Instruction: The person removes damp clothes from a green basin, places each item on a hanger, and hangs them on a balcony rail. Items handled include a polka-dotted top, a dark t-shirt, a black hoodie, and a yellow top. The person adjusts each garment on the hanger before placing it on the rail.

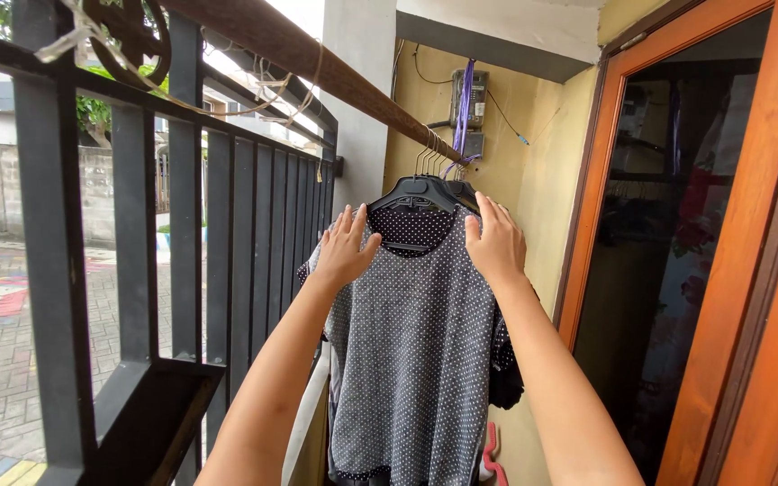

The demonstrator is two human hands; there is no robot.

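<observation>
A grey polka-dot blouse [411, 351] hangs on a black hanger [418, 192] from a brown wooden pole [335, 76] that slants overhead. My left hand [346, 247] rests flat on the blouse's left shoulder, fingers spread. At the right shoulder, my right hand [495, 241] lies on the fabric with its fingers together. Neither hand grips the cloth that I can see. More hangers and dark garments are bunched behind the blouse.
A dark metal railing [182, 270] runs along the left, with a paved street beyond it. An orange wooden door frame [731, 270] opens on the right into a dim room with hanging clothes. A yellow wall [533, 162] with a meter box stands behind. Pink hangers [493, 459] sit low down.
</observation>
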